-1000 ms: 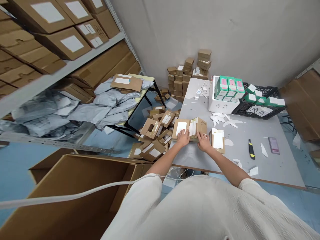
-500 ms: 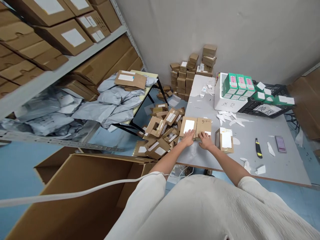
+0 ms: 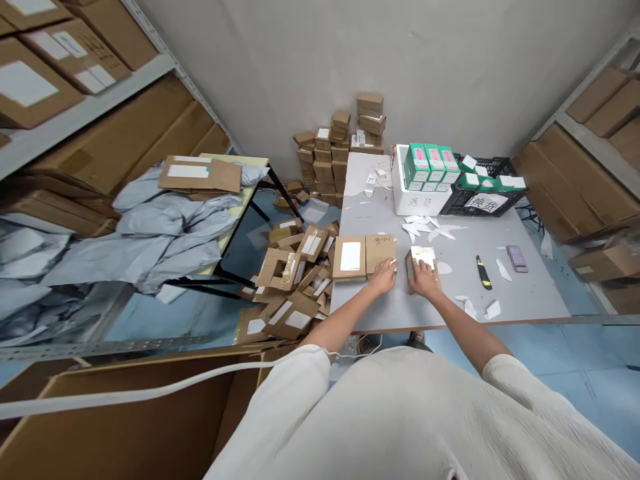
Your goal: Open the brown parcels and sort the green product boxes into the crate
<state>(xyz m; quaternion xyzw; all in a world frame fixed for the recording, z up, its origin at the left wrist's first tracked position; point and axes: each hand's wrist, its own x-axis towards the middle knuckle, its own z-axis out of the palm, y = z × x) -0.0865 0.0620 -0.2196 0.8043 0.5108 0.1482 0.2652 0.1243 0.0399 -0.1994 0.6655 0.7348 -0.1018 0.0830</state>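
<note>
Moved since the earlier frame: right hand (image 3: 423, 277) off the handwritten box (image 3: 380, 250) onto the standalone box (image 3: 424, 254) to its right; left hand (image 3: 384, 275) across to the handwritten box's near right corner. Gray table (image 3: 530, 293) edge near, on the handwritten box's body side; open gap rightward to the standalone box. Standalone box under right fingers, spread over its top; left fingers curled; closure of either grip impossible to tell.

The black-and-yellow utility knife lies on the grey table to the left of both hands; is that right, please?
Not quite: the head view shows the black-and-yellow utility knife on the grey table, but to the right of both the left hand and the right hand.
</note>
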